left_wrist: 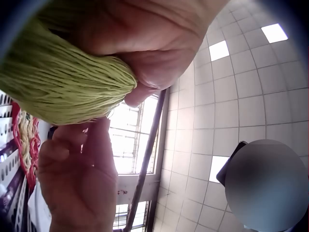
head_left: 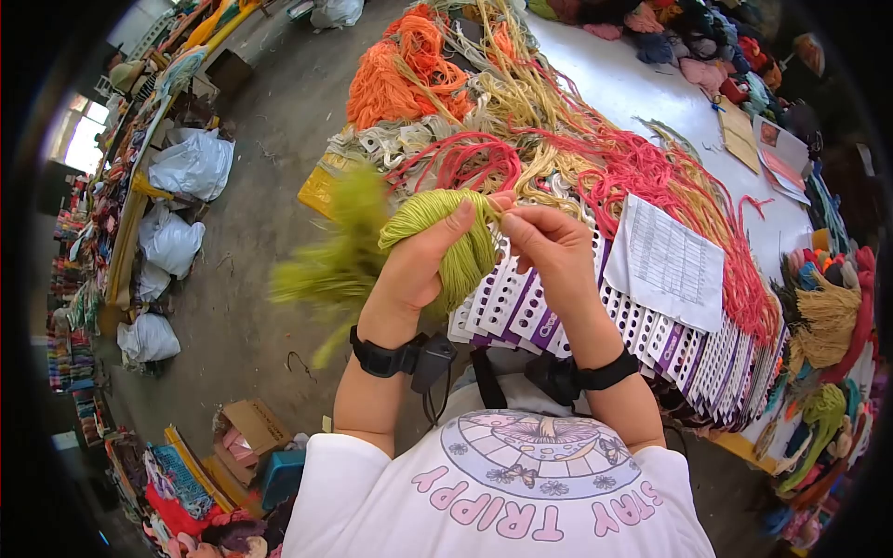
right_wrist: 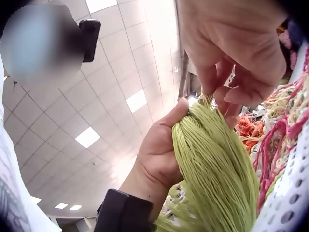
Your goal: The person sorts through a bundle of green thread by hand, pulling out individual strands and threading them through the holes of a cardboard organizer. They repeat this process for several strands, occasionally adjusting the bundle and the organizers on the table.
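Note:
A thick hank of lime-green yarn (head_left: 446,237) is gripped in my left hand (head_left: 423,260), thumb laid along its upper side. Its loose tail (head_left: 339,246) fans out to the left, blurred in the head view. At the looped top end, the fingertips of my right hand (head_left: 553,246) pinch a few strands. In the right wrist view the green hank (right_wrist: 212,159) hangs down from this pinched end (right_wrist: 206,100). From below, the left wrist view shows the rounded green bundle (left_wrist: 72,82) between my left palm and my right fingers (left_wrist: 99,140).
Punched white-and-purple thread cards (head_left: 521,302) line the table's near side, under pink-red yarn (head_left: 642,177) and beige strands. A printed sheet (head_left: 665,265) lies on them. Orange yarn (head_left: 405,74) is heaped at the far end. White sacks (head_left: 191,163) stand across the floor at left.

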A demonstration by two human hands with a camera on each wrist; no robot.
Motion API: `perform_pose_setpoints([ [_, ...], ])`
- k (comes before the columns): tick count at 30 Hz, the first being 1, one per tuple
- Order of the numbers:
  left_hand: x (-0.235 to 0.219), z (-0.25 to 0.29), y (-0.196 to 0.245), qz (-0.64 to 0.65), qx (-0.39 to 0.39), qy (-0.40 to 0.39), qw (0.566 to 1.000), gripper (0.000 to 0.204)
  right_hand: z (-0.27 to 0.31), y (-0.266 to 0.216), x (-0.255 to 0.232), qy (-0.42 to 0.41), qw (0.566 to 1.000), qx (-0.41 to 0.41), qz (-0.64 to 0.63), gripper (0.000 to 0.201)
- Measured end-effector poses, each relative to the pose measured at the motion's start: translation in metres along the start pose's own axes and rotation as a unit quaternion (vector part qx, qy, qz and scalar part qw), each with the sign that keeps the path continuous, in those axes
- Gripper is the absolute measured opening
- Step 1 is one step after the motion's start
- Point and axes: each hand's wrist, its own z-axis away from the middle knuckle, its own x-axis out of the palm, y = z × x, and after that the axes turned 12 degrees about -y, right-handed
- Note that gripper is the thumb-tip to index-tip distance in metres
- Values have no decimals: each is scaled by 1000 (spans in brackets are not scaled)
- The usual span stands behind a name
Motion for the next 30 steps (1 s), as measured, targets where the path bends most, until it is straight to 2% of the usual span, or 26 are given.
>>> perform_pose_setpoints([
  [2, 3, -3, -1, 3, -6, -5, 1000, 40, 4, -4, -8, 7, 999, -10, -37, 15],
  [5, 4, -7, -4, -10, -13, -27, 999, 40, 8, -4, -13, -26, 996, -29, -77, 14],
  [6, 4, -8, -7, -21, -10, -24, 999, 38, 9, -4, -11, -23, 997, -37, -57, 14],
  [8, 6, -10, -14, -44, -4, -17, 999, 33, 11, -1, -11, -25, 997, -24, -66, 14],
  [12, 11, -9, -15, -2, 2, 9, 1000, 27, 12, 2, -17, -27, 995, -7, -100, 16],
  [15, 6, -11, -20, 22, 0, 17, 1000, 26, 14, -10, -10, 5, 1000, 13, 15, 17],
  [18, 3, -12, -26, 51, 7, 13, 999, 26, 14, -5, -10, -14, 990, -63, 129, 14],
  [23, 8, -12, -22, 87, -5, 9, 996, 27, 14, -4, -10, -9, 997, -35, 67, 13],
  [24, 8, -11, -22, 62, 0, 4, 998, 28, 15, -6, -10, -5, 998, -35, 46, 13],
  [27, 7, -11, -22, -9, 15, -10, 1000, 28, 9, 7, -11, -7, 979, -153, 136, 9],
  [30, 0, -12, -23, -45, 10, -17, 999, 26, 14, 5, -4, 71, 962, -149, 220, 7],
])
